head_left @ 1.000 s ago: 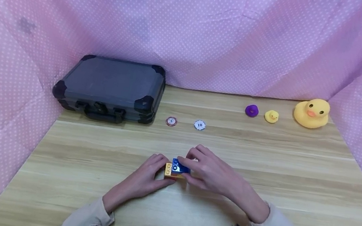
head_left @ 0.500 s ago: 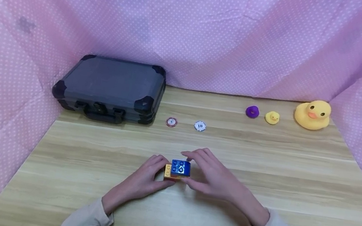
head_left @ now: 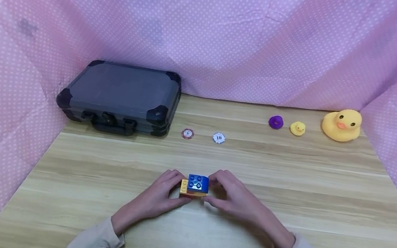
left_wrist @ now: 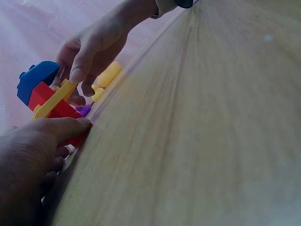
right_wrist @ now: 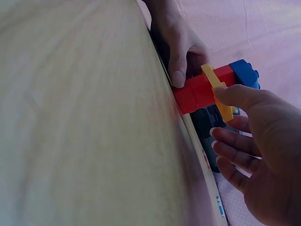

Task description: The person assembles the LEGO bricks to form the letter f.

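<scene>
A small tower of toy building bricks stands on the table between my hands. Its blue brick (head_left: 197, 183) with a curved end is on top, over a red brick (left_wrist: 41, 94). Beneath that, a thin yellow brick (right_wrist: 225, 111) sticks out on both sides, and more red bricks (right_wrist: 189, 97) form the base. My left hand (head_left: 159, 195) grips the red base, thumb on the near side. On the tower's right, my right hand (head_left: 239, 199) pinches the yellow brick's projecting end between thumb and index finger, with the other fingers loosely bent below.
A dark grey case (head_left: 123, 90) with a handle lies at the back left. Two poker chips, a red one (head_left: 187, 134) and a white one (head_left: 219, 138), lie behind the tower. Purple (head_left: 276, 122), small yellow (head_left: 297, 128) and large yellow (head_left: 341, 125) ducks stand back right.
My right hand has let go of the blue brick, spread its fingers, and lowered to the yellow brick's right end. The left hand keeps its hold on the base.
</scene>
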Available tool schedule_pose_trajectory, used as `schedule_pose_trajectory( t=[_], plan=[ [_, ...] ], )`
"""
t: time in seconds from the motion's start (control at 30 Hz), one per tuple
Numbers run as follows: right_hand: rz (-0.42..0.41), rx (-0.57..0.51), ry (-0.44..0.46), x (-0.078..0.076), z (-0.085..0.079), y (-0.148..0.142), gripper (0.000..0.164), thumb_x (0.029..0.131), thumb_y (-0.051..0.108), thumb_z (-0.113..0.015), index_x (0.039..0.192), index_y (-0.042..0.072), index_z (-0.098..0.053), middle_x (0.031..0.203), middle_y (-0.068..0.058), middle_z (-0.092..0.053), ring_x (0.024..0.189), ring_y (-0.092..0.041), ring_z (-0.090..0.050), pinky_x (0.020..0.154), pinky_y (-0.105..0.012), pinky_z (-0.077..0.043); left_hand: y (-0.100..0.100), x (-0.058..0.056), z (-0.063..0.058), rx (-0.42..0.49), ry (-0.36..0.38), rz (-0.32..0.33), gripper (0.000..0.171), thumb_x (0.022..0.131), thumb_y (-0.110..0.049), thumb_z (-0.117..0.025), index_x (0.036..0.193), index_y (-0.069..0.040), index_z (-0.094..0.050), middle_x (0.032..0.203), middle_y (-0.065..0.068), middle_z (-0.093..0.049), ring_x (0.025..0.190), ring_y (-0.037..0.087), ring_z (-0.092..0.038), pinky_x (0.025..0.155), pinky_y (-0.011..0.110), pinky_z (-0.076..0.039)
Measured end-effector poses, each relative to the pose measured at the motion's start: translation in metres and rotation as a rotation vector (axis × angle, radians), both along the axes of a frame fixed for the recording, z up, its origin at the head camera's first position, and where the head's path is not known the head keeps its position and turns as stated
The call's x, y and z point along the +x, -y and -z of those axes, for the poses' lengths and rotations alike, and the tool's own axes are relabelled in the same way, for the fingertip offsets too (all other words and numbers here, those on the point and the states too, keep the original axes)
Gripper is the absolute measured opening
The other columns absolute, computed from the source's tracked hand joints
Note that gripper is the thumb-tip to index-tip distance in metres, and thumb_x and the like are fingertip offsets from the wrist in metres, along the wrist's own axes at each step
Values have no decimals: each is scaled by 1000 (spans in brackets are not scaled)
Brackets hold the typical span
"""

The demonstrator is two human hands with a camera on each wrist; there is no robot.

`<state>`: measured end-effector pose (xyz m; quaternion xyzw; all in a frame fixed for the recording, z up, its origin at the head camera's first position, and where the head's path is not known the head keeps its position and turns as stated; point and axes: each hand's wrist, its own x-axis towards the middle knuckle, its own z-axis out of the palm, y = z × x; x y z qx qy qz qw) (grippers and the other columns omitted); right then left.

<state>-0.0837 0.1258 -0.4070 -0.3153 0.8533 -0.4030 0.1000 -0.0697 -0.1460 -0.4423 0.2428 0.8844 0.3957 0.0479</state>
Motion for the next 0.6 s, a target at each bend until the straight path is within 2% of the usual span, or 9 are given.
schedule_pose_trajectory(
  t=[0.13,0.23,0.43,0.6],
  plan=[
    [11,-31,-2,-1,2,-1,34,92,21,-81,121,17,-63,115,8,-60,104,-14,-58,90,-33,-53,3,1,-4,56,139,-25,62,89,-39,-84,140,-18,-56,120,-8,-57,109,12,-52,97,41,-47],
    [15,-54,5,-2,4,-1,33,93,22,-80,121,18,-63,115,8,-60,104,-13,-59,89,-33,-53,5,1,-6,136,229,-41,67,90,-39,-83,145,-20,-51,118,-5,-56,107,15,-53,95,40,-46],
    [19,-75,22,-5,6,-2,30,97,27,-76,121,16,-62,114,6,-61,101,-14,-58,87,-33,-53,10,-1,-8,273,255,-56,51,97,-29,-75,141,-15,-53,116,2,-60,104,21,-57,88,31,-48],
    [33,-88,38,-7,6,-2,28,97,27,-75,121,16,-63,113,5,-62,99,-14,-59,85,-33,-53,11,-3,-7,307,265,-89,34,103,-29,-68,131,-13,-60,113,3,-63,99,22,-59,82,30,-50]
  ],
)
